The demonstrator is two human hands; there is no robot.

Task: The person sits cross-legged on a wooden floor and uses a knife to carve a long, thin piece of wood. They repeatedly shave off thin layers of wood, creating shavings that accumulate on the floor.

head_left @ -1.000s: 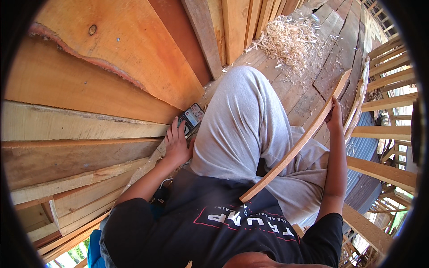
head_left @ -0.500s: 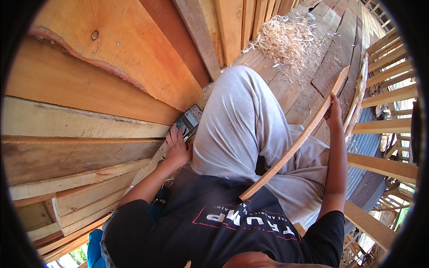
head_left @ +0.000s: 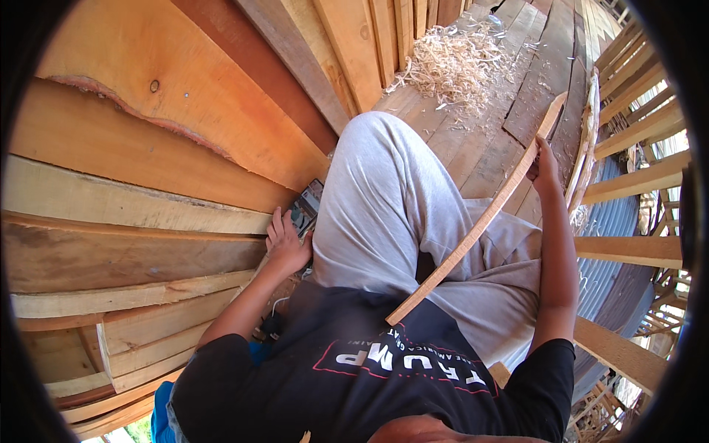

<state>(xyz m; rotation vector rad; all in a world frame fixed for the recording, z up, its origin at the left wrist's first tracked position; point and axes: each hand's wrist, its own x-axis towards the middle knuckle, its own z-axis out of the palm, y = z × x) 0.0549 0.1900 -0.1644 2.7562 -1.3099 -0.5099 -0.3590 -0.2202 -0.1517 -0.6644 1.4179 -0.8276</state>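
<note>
A long, slightly curved wooden strip point(head_left: 473, 233) slants across my lap, its near end against my dark shirt and its far end over the plank floor. My right hand point(head_left: 544, 168) is closed around it near the far end. Beside my raised knee, my left hand point(head_left: 289, 245) has its fingers apart and reaches toward a small box-like thing with a printed face point(head_left: 309, 201), wedged between the knee and the boards. Whether the fingertips touch it I cannot tell; my knee hides part of it.
Broad wooden boards point(head_left: 140, 177) lean along the left side. A heap of pale wood shavings point(head_left: 452, 63) lies on the plank floor point(head_left: 484, 159) ahead. On the right stand wooden slats point(head_left: 639, 177), with corrugated metal sheet point(head_left: 609, 229) beyond. A cable point(head_left: 279, 304) lies near my left forearm.
The strip has shifted a little left and away from me in my right hand. My left hand has moved slightly left and down, its fingers still spread. The whole view has turned slightly.
</note>
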